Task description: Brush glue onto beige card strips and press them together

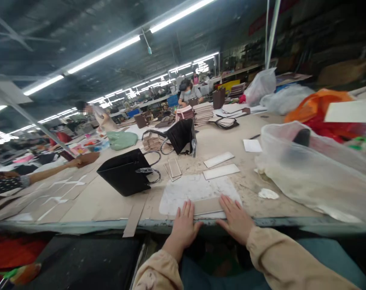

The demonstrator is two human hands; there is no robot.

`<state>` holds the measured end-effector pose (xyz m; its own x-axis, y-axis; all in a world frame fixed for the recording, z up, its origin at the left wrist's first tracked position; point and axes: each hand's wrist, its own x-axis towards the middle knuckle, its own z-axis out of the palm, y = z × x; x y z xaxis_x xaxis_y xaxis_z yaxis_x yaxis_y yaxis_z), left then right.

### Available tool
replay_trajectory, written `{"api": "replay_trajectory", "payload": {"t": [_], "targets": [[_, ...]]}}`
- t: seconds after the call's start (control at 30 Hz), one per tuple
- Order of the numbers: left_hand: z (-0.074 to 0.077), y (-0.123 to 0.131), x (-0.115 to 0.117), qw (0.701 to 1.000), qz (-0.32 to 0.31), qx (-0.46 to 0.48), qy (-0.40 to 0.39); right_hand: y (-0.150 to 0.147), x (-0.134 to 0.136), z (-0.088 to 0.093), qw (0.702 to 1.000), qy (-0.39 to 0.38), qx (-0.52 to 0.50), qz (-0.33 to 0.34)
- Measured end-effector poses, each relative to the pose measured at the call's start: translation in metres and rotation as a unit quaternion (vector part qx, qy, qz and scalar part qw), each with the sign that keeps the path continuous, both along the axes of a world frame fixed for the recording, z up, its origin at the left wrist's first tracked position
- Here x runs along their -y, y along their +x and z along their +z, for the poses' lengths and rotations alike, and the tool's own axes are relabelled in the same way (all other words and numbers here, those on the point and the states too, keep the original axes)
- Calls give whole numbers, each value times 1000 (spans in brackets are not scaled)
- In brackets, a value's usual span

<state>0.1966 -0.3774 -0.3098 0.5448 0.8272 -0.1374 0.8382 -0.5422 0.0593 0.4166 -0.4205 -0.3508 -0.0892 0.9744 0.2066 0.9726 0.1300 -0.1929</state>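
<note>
My left hand (185, 225) lies with its fingers stretched out at the left end of a flat beige rectangular strip (207, 206). At the strip's right end, my right hand (236, 217) rests flat, fingers extended. Under the strip is a stained white sheet (198, 184) at the table's front edge. Just beyond it lie two white rectangular strips, a farther one (218, 159) and a nearer one (221, 171). Small beige panels (174, 167) overlap to their left. A black handbag (122, 173) with looped handles leans on its side, and a second black bag (180, 137) stands behind.
A clear plastic bag (294, 169) bulges over the right side, near a crumpled white scrap (268, 193). One long beige strip (135, 217) overhangs the front edge. From the left, another person's arm (53, 171) reaches over the table. Stacked panels (203, 113) stand farther back.
</note>
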Motion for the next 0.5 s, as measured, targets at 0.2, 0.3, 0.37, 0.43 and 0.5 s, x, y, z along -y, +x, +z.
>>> {"api": "replay_trajectory", "payload": {"t": [0.2,0.3,0.37,0.43,0.5], "targets": [[19,12,-15,999,33,2,-37,-2,4,15,998,-61,-6,-22],[29,19,-24,998,45,1,-36,-2,1,8,998,-59,-18,-21],[33,24,-29,998,57,4,-29,-1,-1,4,998,-49,-21,-20],[34,29,-32,997,68,5,-34,0,0,2,999,-44,-24,-14],[35,33,-37,996,79,7,-47,1,1,4,999,-41,-31,-4]]}}
